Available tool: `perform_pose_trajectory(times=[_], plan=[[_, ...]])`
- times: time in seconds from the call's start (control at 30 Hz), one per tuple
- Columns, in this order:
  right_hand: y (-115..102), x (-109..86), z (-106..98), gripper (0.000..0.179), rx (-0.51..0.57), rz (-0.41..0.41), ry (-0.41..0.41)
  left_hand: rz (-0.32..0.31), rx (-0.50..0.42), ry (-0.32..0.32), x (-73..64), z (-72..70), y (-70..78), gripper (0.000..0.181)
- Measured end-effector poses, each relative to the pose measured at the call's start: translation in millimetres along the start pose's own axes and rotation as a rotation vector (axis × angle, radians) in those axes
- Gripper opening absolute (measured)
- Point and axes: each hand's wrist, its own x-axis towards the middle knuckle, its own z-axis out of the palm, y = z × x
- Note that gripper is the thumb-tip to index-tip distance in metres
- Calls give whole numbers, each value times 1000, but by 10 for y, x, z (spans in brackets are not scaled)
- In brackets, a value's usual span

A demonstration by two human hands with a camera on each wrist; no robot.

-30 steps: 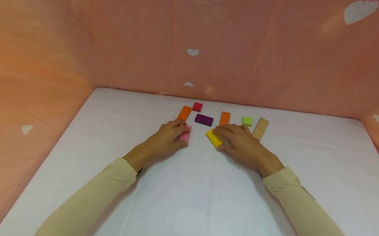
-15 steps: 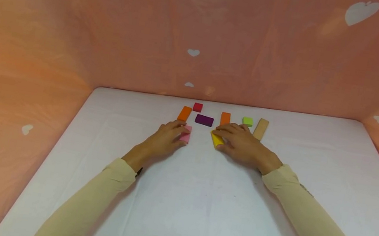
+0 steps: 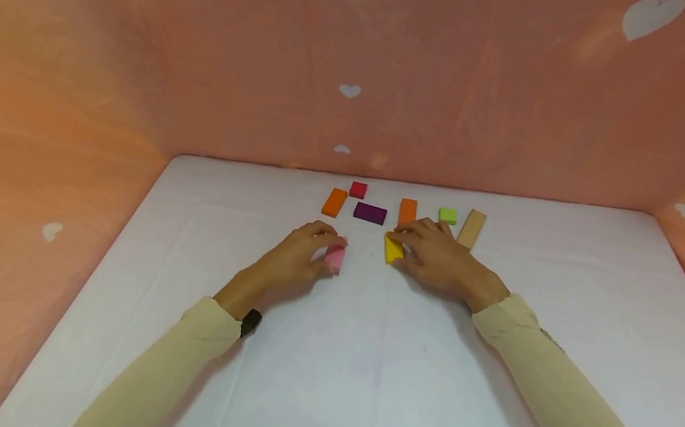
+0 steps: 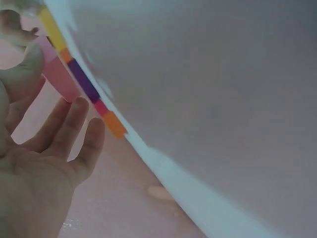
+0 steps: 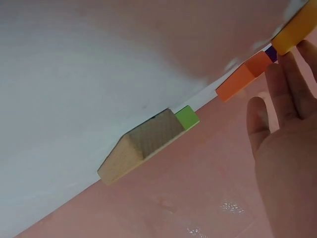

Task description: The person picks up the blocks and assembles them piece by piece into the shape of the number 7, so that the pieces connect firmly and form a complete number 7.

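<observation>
In the head view my left hand (image 3: 290, 259) pinches a pink block (image 3: 336, 255) between thumb and fingertips. The left wrist view shows that pink block (image 4: 60, 74) gripped at its two ends, seemingly raised off the surface. My right hand (image 3: 443, 262) holds a yellow block (image 3: 393, 250) with the thumb at its near end and fingers at its far end. From the right wrist only part of the yellow block (image 5: 295, 30) shows, against the fingertips. A gap separates the two held blocks.
Behind the hands lie a left orange block (image 3: 334, 202), a red block (image 3: 358, 190), a purple block (image 3: 370, 214), a right orange block (image 3: 407, 211), a green block (image 3: 447, 216) and a plain wooden block (image 3: 472, 228). Pink cloth (image 3: 408, 66) hangs beyond the white table (image 3: 313, 390).
The yellow block has turned straighter and shifted slightly right under the right hand. My left hand has drawn the pink block a little toward me, away from the left orange block.
</observation>
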Motion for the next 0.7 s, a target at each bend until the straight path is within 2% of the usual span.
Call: perform_pose_trajectory(times=[0.17,0.4,0.5,0.6,0.7], plan=[[0,-24,-15,52,21,13,-1,-7,-10,-24,-157,3,123,48],[-8,-61,-2,52,37,23,-17,25,37,-53,-367,92,292,49],[-17,-68,0,52,43,36,-24,48,61,-88,-396,139,366,49],[-35,-68,-2,52,40,44,-26,102,88,-118,-389,182,426,47],[-50,-63,-3,51,26,56,-22,129,82,-145,-373,220,467,45]])
